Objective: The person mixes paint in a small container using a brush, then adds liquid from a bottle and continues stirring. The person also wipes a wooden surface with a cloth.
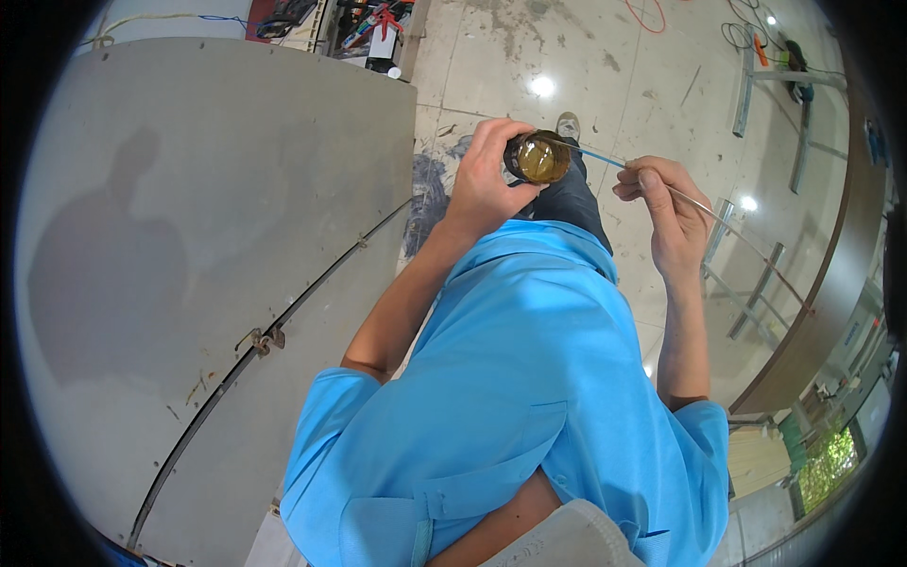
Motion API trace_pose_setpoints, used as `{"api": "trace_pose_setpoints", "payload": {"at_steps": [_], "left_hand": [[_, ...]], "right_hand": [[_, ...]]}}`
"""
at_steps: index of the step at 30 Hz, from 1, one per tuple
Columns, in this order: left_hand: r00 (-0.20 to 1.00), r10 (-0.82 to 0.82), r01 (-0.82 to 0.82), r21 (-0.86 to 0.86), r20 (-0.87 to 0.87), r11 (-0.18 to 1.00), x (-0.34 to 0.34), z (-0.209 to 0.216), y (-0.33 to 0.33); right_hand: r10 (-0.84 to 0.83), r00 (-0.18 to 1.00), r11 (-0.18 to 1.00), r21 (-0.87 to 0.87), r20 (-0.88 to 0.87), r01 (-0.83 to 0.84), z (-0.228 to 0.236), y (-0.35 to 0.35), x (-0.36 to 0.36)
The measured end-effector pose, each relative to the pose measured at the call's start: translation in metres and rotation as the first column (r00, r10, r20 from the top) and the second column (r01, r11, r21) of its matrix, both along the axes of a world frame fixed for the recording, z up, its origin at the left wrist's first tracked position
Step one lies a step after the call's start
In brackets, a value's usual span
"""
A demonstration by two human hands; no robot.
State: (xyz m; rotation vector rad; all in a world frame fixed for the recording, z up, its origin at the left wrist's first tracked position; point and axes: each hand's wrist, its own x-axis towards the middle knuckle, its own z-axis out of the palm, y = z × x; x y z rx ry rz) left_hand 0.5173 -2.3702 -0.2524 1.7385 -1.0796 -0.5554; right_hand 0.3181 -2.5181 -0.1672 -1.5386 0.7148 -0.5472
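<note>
Holding a small round jar (542, 158), the left hand (487, 184) has its grip curled around the left side of it, fingers along the far side and thumb along the near side. The jar's wall is dark and its mouth faces up toward the view, showing a shiny yellow-brown inside; whether that is liquid or the bottom, I cannot tell.

To the right of the jar, the right hand (671, 208) has a narrow grip, pinching a long thin rod (603, 157) between thumb and fingers. The rod is blue on the stretch toward the jar and paler beyond the hand, running on well to the right. Its one end reaches the jar's rim; how far it goes inside cannot be made out.

Nearer the wearer than the jar are dark trousers (588, 213) and a bright blue shirt (529, 331); just beyond the jar shows a shoe (568, 127) on the tiled floor (501, 57). Left of the jar stretches a broad grey panel (312, 189) with a shadow on it. Well to the right of the jar, a metal frame (743, 106) lies on the floor.
</note>
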Motion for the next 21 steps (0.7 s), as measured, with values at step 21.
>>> {"api": "trace_pose_setpoints", "payload": {"at_steps": [21], "left_hand": [[1.0, -0.023, 0.022, -0.059, -0.013, 0.998, 0.003, 0.012, -0.008]], "right_hand": [[0.157, 0.979, 0.987, -0.001, -0.127, -0.158, 0.028, -0.036, -0.009]]}}
